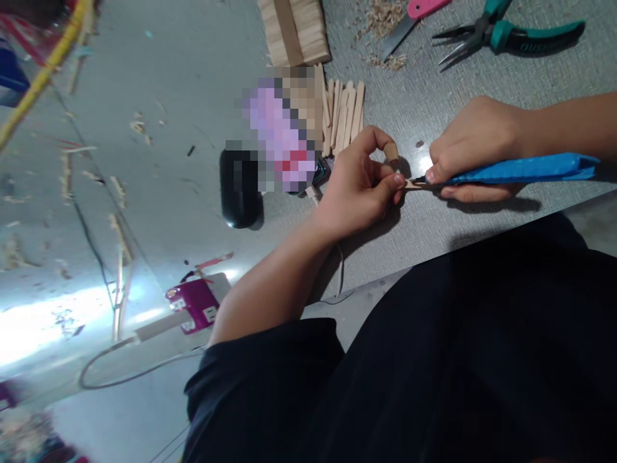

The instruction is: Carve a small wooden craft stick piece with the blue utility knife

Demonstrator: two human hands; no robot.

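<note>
My left hand [362, 182] is closed in a pinch on a small wooden stick [391, 153], held upright just above the grey table [434, 109]. My right hand [470, 145] is wrapped round a blue-handled knife [523, 170], its tip meeting the stick at my left fingertips. Both hands rest near the table's front edge, almost touching each other.
Loose wooden sticks [344, 116] lie beyond my left hand, with a stacked bundle [294, 29] behind them. Teal pliers [506, 32] and a pink-handled cutter [409, 16] lie at the far right among shavings. A black object [238, 190], a magenta device [195, 302] and cables lie to the left.
</note>
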